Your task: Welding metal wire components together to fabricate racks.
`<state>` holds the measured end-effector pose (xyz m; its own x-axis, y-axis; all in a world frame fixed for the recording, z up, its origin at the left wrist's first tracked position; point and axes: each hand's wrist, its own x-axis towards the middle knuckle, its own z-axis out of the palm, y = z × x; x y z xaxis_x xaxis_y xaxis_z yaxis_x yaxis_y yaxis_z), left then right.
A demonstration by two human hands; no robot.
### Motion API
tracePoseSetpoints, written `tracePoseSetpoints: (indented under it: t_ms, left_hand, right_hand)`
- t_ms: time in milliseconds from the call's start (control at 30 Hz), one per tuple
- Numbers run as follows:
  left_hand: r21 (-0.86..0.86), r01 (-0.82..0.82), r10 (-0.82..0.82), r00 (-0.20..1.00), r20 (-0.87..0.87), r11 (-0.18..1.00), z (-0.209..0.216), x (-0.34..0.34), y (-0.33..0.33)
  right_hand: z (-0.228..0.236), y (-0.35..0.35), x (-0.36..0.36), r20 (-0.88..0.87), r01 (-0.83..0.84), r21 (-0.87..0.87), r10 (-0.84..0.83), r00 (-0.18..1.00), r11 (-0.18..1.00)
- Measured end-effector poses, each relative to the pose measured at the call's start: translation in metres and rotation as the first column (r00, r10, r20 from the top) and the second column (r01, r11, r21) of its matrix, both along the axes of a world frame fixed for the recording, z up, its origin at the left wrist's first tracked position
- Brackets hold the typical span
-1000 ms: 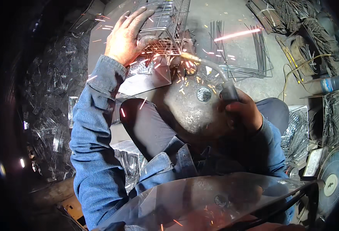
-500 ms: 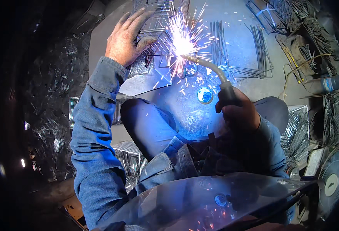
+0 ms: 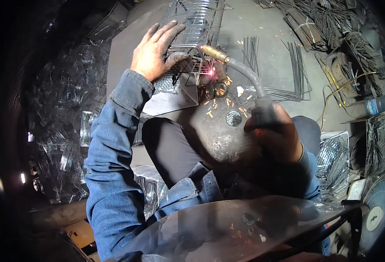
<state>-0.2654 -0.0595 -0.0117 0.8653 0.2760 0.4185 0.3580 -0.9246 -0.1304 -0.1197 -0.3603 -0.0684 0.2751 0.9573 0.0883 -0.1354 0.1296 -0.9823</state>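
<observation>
A wire-mesh cage stands ahead of me, with a small spot glowing pink-red at its lower near corner. My left hand lies against the cage's near left side, fingers stretched out and thumb along the wires. In my right hand, closed around the dark handle, is a welding torch. Its curved neck reaches forward and left, and the brass-coloured nozzle points at the cage's upper near edge, above the glow. Whether the tip touches the wire, I cannot tell.
Small orange bits and a round metallic disc lie between my knees and the cage. Loose wire rods lie to the right, with wire bundles beyond. A fan stands near right; a tinted visor crosses the lower view.
The bright arc and flying sparks have gone out, leaving a glowing spot. Relative to the cage, the torch nozzle has moved up from that corner. My left hand stays at the cage.
</observation>
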Motion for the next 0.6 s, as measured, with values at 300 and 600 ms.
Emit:
tracePoseSetpoints:
  t_ms: [300,600]
  left_hand:
    - [0.035,-0.021,0.021,1.0,0.004,0.999,-0.005,0.002,0.003]
    - [0.012,-0.008,0.008,1.0,0.015,1.0,-0.004,0.0,0.005]
  right_hand:
    - [0.01,0.0,-0.006,-0.191,-0.037,-0.114,0.015,0.981,0.993]
    - [0.011,-0.001,-0.007,-0.266,-0.085,-0.132,0.047,0.963,0.988]
